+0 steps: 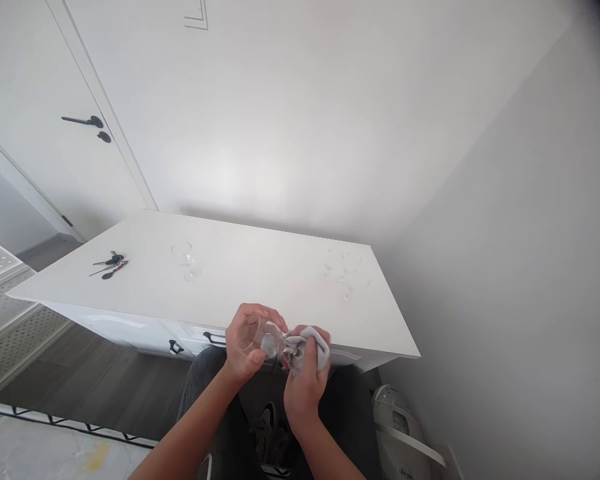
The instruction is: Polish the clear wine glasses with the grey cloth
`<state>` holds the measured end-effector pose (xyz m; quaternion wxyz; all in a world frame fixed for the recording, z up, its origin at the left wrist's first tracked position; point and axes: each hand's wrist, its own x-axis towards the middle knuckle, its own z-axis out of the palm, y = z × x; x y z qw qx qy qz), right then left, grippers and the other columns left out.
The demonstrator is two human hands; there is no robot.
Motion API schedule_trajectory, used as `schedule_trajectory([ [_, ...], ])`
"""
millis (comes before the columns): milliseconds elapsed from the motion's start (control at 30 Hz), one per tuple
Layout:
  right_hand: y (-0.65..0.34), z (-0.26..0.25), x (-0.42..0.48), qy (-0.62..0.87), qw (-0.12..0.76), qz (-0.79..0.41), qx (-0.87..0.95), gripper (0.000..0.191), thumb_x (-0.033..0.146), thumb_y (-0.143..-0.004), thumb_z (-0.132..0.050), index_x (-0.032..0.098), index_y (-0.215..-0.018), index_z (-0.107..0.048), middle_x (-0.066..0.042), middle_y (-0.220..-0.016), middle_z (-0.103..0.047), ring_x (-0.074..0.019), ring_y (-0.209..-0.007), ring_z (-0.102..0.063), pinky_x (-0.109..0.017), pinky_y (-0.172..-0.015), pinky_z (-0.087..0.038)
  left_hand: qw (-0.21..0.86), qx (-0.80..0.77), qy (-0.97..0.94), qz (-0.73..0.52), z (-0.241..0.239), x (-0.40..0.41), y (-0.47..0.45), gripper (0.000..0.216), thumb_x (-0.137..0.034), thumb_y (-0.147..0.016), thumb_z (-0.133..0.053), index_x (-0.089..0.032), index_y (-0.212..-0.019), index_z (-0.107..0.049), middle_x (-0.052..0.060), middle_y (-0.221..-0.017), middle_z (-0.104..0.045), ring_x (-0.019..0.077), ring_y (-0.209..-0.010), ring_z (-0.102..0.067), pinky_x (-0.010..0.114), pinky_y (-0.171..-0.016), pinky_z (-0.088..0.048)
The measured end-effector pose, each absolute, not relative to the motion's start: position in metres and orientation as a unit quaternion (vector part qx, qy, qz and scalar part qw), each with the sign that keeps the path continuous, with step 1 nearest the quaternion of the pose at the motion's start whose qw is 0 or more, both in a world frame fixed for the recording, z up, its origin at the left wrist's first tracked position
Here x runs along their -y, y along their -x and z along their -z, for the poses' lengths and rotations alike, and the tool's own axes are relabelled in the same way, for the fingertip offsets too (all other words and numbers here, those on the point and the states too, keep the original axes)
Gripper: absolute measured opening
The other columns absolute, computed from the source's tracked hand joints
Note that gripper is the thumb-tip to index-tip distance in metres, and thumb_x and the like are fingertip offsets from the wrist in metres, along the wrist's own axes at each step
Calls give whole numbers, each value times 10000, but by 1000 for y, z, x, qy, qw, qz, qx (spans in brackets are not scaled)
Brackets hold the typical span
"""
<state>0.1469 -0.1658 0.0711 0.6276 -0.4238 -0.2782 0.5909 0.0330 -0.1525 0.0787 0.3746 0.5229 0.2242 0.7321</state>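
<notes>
A clear stemmed glass (265,337) lies sideways between my hands, just in front of the cabinet's front edge. My left hand (247,343) is wrapped round its bowl, thumb toward me. Over at the stem and foot, my right hand (307,377) grips a pale grey cloth (321,347) pressed against the glass. The fingers behind the cloth are partly hidden.
On the white cabinet top (260,267) stand a clear glass (187,260) at left and several clear glasses (343,267) at right. Dark-handled tools (113,262) lie at the far left. A whitish rounded appliance (400,427) sits on the floor at right.
</notes>
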Motion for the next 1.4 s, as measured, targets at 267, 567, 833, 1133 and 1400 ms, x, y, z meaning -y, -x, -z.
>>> schedule_trajectory([
  [267, -150, -76, 156, 470, 477, -710, 218, 298, 511, -940, -554, 213, -935, -549, 6, -782, -584, -100, -523, -491, -204, -418, -291, 381, -387, -473, -694, -90, 148, -30, 326, -450, -946, -659, -203, -1138, -566, 88, -982, -665, 212, -841, -685, 288, -599, -559],
  [567, -153, -55, 146, 400, 402, -811, 143, 197, 404, -919, -556, 207, -918, -552, 26, -708, -530, -87, -473, -416, -196, -389, -239, 458, -289, -566, -621, -83, 139, -29, 488, -512, -835, -777, -196, -1142, -567, 127, -1045, -689, 228, -876, -687, 307, -669, -530],
  [833, -170, -65, 144, 444, 552, -548, 445, 379, 531, -941, -606, 236, -1178, -635, -78, -1189, -673, -216, -1053, -648, -354, -857, -554, 307, -447, -478, -691, -80, 145, -37, 295, -449, -945, -644, -192, -1075, -580, 84, -959, -697, 204, -814, -698, 313, -691, -544],
  [1133, -162, -64, 150, 337, 361, -676, 547, 540, 677, -978, -486, 181, -917, -691, -19, -715, -625, -163, -668, -570, -287, -673, -493, 408, -373, -435, -711, -73, 146, -33, 407, -558, -908, -613, -170, -1033, -623, 81, -853, -694, 166, -615, -611, 294, -543, -496],
  [1400, -168, -55, 145, 391, 440, -647, 485, 450, 607, -960, -556, 204, -1092, -708, -84, -953, -718, -224, -819, -657, -405, -815, -550, 327, -466, -387, -725, -74, 146, -39, 295, -467, -972, -583, -176, -996, -627, 62, -863, -698, 168, -678, -658, 275, -578, -485],
])
